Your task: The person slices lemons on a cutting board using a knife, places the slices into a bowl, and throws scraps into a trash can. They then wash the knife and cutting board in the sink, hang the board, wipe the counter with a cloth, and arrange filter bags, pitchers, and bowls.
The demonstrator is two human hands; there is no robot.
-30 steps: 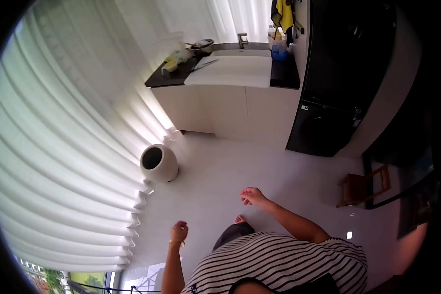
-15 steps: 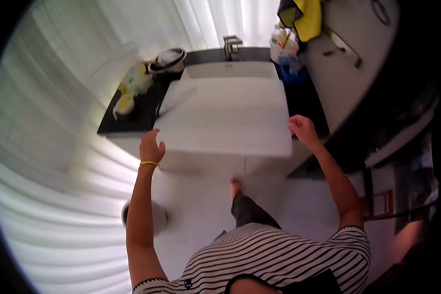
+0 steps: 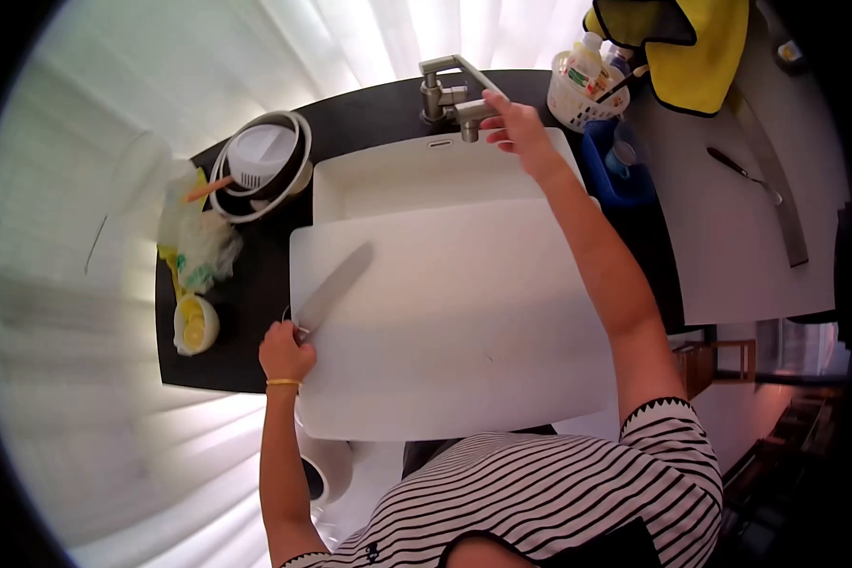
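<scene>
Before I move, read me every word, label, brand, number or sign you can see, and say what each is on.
No text can be read.
Bottle in the white basket: coloured label, too small and blurred.
Plastic bag: green print, illegible.
Striped shirt: small dark mark, unclear.
Knife and faucet: no lettering can be made out.
</scene>
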